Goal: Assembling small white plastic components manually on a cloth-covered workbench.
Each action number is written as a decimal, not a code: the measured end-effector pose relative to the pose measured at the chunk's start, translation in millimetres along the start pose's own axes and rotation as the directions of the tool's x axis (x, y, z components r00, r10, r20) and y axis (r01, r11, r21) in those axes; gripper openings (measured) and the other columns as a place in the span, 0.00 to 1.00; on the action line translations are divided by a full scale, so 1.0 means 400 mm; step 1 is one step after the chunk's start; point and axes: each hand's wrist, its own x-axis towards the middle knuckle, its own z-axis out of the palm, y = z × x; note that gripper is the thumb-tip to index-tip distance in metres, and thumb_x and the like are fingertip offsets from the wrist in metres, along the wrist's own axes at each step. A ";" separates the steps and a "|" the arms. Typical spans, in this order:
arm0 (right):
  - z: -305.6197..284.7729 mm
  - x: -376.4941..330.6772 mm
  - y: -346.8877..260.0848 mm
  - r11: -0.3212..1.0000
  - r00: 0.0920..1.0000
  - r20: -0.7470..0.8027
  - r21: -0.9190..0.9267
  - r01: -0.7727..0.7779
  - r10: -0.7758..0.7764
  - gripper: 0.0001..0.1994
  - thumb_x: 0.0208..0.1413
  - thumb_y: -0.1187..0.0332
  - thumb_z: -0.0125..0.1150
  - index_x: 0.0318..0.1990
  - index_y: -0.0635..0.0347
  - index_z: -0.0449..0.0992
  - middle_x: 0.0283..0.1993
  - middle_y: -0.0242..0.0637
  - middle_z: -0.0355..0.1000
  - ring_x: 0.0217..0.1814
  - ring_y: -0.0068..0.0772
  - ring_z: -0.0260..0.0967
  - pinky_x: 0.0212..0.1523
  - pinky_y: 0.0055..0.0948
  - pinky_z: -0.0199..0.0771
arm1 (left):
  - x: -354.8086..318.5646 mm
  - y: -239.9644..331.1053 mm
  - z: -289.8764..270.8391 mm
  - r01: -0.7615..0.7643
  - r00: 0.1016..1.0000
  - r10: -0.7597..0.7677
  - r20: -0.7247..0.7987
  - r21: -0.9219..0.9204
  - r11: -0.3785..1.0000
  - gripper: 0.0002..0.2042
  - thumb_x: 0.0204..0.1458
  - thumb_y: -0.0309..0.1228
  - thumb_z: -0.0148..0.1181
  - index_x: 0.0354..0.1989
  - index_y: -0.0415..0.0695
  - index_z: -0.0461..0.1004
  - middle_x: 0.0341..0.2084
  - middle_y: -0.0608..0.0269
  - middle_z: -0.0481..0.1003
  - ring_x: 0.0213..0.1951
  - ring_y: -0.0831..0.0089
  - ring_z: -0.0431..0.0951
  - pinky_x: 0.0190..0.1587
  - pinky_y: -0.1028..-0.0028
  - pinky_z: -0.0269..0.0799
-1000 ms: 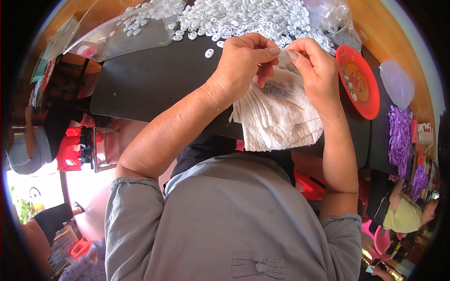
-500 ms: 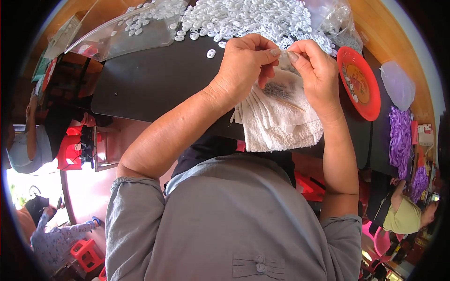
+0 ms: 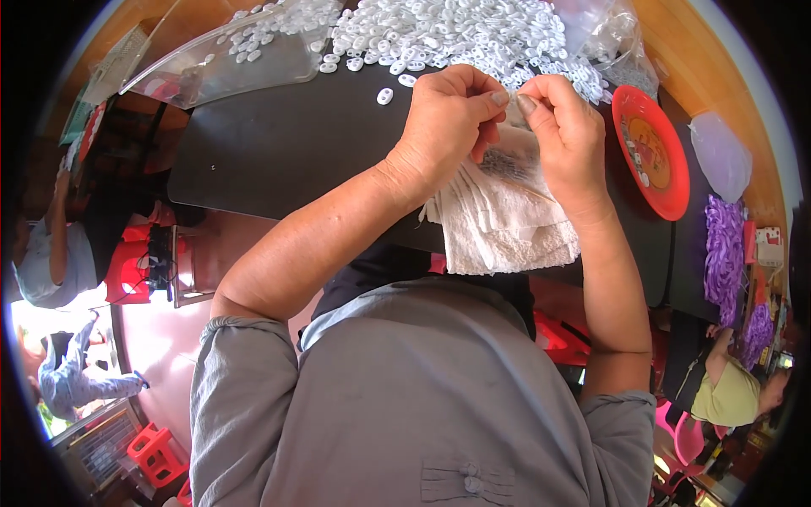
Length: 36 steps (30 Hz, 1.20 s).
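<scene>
Background walker (image 3: 76,376) at far left has shifted, while the left hand (image 3: 448,111) and right hand (image 3: 570,139) stay pinched nearly tip to tip over a towel (image 3: 511,232), their hold too small to make out, many white two-holed pieces (image 3: 460,35) lying loose beyond them and how much is done impossible to tell.

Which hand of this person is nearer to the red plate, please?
Right. The right hand is just to the left of the red plate; the left hand is farther left, beyond the right one.
</scene>
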 end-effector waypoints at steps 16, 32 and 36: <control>0.044 -0.013 -0.003 0.932 0.958 0.022 0.227 -0.283 0.286 0.03 0.60 0.76 0.53 0.36 0.64 0.72 0.29 0.25 0.70 0.29 0.13 0.63 0.30 0.17 0.65 | -0.004 -0.020 0.008 0.014 0.993 -0.020 -0.114 -0.054 0.998 0.04 0.54 0.23 0.57 0.31 0.35 0.73 0.19 0.64 0.71 0.15 0.79 0.68 0.14 0.79 0.59; -0.008 -0.003 0.008 0.935 0.956 0.066 0.198 -0.294 0.287 0.04 0.60 0.73 0.54 0.38 0.63 0.74 0.29 0.22 0.67 0.30 0.11 0.60 0.29 0.14 0.58 | 0.001 -0.009 -0.018 -0.024 0.999 0.023 0.026 0.046 0.999 0.06 0.48 0.24 0.61 0.29 0.33 0.74 0.17 0.62 0.73 0.15 0.78 0.71 0.14 0.76 0.65; -0.007 -0.006 0.013 0.919 0.942 0.070 0.208 -0.335 0.328 0.04 0.61 0.72 0.54 0.38 0.62 0.73 0.28 0.21 0.66 0.29 0.11 0.59 0.28 0.14 0.57 | 0.005 -0.012 -0.019 -0.051 0.998 0.049 0.029 0.067 0.996 0.06 0.47 0.24 0.61 0.29 0.33 0.74 0.18 0.62 0.73 0.17 0.77 0.72 0.16 0.76 0.66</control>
